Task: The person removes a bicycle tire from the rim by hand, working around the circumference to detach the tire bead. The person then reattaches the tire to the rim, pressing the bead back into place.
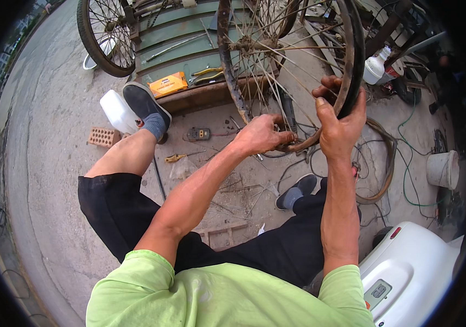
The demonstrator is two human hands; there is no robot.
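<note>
A rusty spoked wheel [250, 45] stands upright in front of me, with a black tyre [357, 46] along its right side. My left hand [267, 134] is closed at the bottom of the wheel, fingers bent round the rim. What lies under those fingertips is partly hidden. Higher up on the right, my right hand [341, 115] grips the rim and tyre, thumb on the near side and fingers curled behind. Below the wheel, spokes [233, 210] and thin rods lie scattered on the concrete.
A green slatted cart bed [181, 41] carries an orange box [168, 84] and pliers [206, 71]. On the ground are a multimeter [198, 134], a yellow-handled screwdriver [176, 158], a perforated brick [103, 137] and a loose tyre [388, 180]. A bucket [443, 169] and white scooter [407, 272] stand at right.
</note>
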